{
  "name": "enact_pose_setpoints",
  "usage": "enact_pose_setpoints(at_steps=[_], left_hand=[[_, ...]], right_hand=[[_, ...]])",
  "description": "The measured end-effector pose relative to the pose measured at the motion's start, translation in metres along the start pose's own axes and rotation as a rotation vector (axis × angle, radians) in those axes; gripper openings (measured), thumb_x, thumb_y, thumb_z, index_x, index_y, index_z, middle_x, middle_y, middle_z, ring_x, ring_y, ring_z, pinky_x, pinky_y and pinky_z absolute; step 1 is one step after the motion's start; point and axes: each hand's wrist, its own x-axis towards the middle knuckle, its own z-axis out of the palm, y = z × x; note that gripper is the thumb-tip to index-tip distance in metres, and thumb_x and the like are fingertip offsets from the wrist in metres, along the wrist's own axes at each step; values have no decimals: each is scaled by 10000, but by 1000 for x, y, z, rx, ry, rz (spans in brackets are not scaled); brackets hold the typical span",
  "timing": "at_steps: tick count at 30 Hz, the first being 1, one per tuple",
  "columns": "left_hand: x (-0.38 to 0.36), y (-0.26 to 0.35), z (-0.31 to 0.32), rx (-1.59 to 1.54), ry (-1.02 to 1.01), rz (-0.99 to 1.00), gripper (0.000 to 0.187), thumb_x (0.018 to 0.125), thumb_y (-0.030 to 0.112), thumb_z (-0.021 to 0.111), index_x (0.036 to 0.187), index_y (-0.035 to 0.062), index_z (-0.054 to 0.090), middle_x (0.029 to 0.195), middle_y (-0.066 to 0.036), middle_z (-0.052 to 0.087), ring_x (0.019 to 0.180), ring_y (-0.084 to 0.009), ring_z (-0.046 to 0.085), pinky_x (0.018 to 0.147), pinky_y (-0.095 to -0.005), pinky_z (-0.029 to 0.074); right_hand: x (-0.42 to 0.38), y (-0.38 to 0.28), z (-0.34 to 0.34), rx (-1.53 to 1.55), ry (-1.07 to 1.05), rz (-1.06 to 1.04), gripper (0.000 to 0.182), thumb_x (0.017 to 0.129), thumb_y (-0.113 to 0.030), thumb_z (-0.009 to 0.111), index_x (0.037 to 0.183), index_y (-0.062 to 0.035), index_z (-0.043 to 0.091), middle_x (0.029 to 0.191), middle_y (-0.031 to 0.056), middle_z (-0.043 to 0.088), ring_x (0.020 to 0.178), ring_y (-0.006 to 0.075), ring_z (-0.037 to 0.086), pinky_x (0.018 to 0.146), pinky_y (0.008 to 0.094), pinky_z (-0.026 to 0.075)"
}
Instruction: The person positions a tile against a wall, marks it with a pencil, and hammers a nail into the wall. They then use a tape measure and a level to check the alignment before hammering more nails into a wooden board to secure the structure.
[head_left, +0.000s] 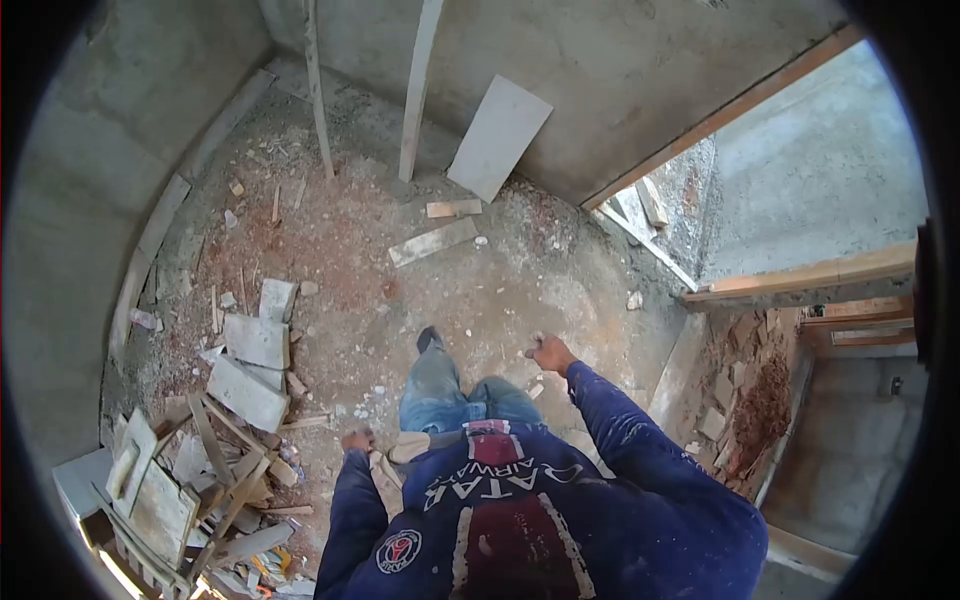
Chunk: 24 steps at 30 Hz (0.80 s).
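My left hand [358, 440] hangs low beside my left hip, next to some tan cloth [408, 447] at my waist. Its fingers look loosely bent and apart, with nothing visible in them. Out to the right of my legs, my right hand [549, 353] is held over the dusty floor [500, 290]. Thumb and finger stand a little apart there, and I see no object between them. Neither hand touches any of the boards. Below me are my blue jeans [432, 392] and one dark shoe [429, 338].
Broken boards and wood scraps [160, 500] are heaped at lower left, near stacked pale slabs [257, 341]. A pale panel [500, 135] and two upright poles [419, 90] lean at the far wall. Short planks [433, 242] lie ahead. A wood-framed opening [800, 280] is at right.
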Motion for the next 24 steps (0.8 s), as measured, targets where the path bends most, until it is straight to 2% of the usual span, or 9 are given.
enact_pose_setpoints(at_steps=[1,5,9,11,13,15,16,20,24], left_hand=[[-21,70,38,32,-20,52,177,912,219,607,887,54,667,720,-62,642,559,-168,608,447,-315,463],[-98,274,156,19,-100,626,270,924,220,649,1118,33,652,904,-51,683,794,-132,662,634,-269,521],[-166,360,227,34,-41,858,263,948,155,629,1168,12,639,957,-46,692,814,-159,672,733,-269,529],[-157,343,247,106,60,777,291,938,193,648,1163,9,639,951,-54,696,821,-165,670,729,-289,528],[-152,303,256,254,263,660,331,911,241,681,1149,14,645,930,-82,712,821,-186,680,727,-316,531],[-149,227,273,412,388,490,339,878,254,702,1130,33,659,904,-121,732,817,-225,705,745,-341,542],[-159,201,273,488,372,398,339,862,258,709,1120,43,667,893,-139,739,821,-249,718,759,-357,550],[-217,157,336,261,198,100,346,843,264,706,1107,42,673,901,-147,749,853,-276,732,789,-381,560],[-250,163,372,247,247,-37,404,820,298,742,1127,40,687,980,-170,739,873,-258,732,799,-355,563]], right_hand=[[23,-2,-26,-42,-80,50,514,799,-365,739,1130,18,647,1048,214,694,996,390,655,859,416,515],[124,-24,-134,-163,-12,108,570,823,-396,682,1117,90,633,1143,307,646,1096,433,621,946,463,503],[283,-31,-216,-320,145,13,512,842,-317,650,1174,72,611,1229,295,606,1171,436,575,964,495,495],[362,-51,-260,-373,141,83,502,843,-304,633,1190,58,607,1299,285,568,1227,447,532,1029,495,451],[449,-38,-273,-538,248,-135,553,851,-347,645,1199,80,593,1296,284,566,1234,422,528,1067,464,419],[508,-51,-289,-818,133,-134,763,856,-395,626,1415,87,436,1489,251,432,1414,399,361,1168,479,300],[544,-27,-275,-798,387,-151,834,854,-404,640,1485,59,351,1581,216,304,1475,377,250,1171,525,278],[549,-62,-294,-546,256,146,1052,852,-423,666,1594,-91,-1,1662,145,2,1520,343,107,1118,675,245],[546,-66,-275,-726,308,226,1076,833,-484,678,1593,-97,21,1656,146,33,1506,351,137,1073,715,270]])
